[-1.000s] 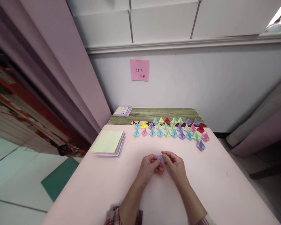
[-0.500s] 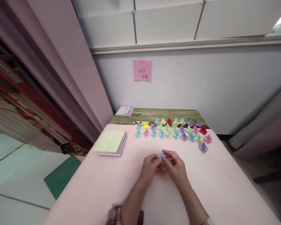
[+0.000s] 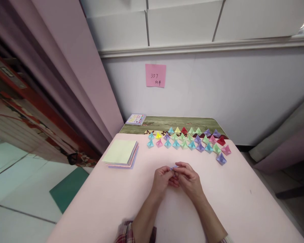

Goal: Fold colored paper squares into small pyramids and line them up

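Both my hands meet over the middle of the pink table (image 3: 111, 206). My left hand (image 3: 162, 180) and my right hand (image 3: 190, 180) pinch a small folded purple paper piece (image 3: 173, 167) between their fingertips; only its top edge shows above the fingers. Beyond them, several small folded paper shapes (image 3: 190, 141) in blue, green, pink, purple, red and yellow lie in rows near the far edge.
A stack of coloured paper squares (image 3: 121, 153), pale green on top, lies at the left. A small printed packet (image 3: 135, 119) rests on the green wood-pattern strip (image 3: 164, 122) at the back. A pink note (image 3: 155, 75) sticks to the wall. Curtains hang left and right.
The purple piece has sunk deeper between my fingers and shows less than before. My hands stay in the same place; the view has shifted slightly.
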Demonstrator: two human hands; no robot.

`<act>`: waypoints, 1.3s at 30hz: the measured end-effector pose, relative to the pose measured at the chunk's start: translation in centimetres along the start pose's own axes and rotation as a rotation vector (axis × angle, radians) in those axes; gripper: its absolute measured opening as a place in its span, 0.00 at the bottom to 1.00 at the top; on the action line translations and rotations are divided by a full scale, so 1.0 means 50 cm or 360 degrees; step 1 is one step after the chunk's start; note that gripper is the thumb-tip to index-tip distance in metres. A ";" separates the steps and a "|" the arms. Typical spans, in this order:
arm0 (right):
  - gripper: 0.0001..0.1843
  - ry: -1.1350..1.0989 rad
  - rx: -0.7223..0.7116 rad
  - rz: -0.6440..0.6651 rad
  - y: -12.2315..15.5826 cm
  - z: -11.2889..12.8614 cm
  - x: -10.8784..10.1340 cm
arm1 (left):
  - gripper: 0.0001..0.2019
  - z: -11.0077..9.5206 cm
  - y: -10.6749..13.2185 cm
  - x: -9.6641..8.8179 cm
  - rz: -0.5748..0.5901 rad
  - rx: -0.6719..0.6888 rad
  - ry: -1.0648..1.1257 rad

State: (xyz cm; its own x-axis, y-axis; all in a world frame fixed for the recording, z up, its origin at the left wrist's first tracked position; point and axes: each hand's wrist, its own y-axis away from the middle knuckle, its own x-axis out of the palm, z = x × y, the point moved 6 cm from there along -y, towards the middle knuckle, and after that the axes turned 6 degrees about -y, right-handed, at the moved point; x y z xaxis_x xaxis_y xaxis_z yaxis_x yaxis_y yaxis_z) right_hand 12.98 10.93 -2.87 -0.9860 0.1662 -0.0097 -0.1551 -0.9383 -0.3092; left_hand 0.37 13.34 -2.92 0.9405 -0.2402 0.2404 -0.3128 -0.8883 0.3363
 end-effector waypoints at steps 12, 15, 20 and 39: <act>0.16 0.0067 -0.0127 0.0150 0.002 0.043 0.011 | 0.12 -0.008 0.009 0.004 0.0224 0.0011 0.0214; 0.17 0.0095 -0.0146 0.0120 0.002 0.041 0.007 | 0.12 -0.014 0.013 0.012 0.0340 0.0019 0.0240; 0.18 0.0134 -0.0167 0.0111 0.005 0.041 0.008 | 0.16 -0.010 0.012 0.013 0.0335 0.0004 0.0272; 0.17 -0.0517 0.0640 -0.0162 0.010 -0.018 0.014 | 0.18 -0.001 -0.013 0.000 0.0132 0.0143 -0.0058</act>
State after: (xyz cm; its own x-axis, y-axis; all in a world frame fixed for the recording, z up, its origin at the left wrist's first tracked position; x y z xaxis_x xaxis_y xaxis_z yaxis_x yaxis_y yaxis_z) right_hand 12.28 10.84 -3.91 -0.9229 0.2198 0.3162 -0.1991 -0.9752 0.0969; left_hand 0.58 13.93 -3.07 0.9166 -0.3271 0.2301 -0.3782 -0.8959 0.2331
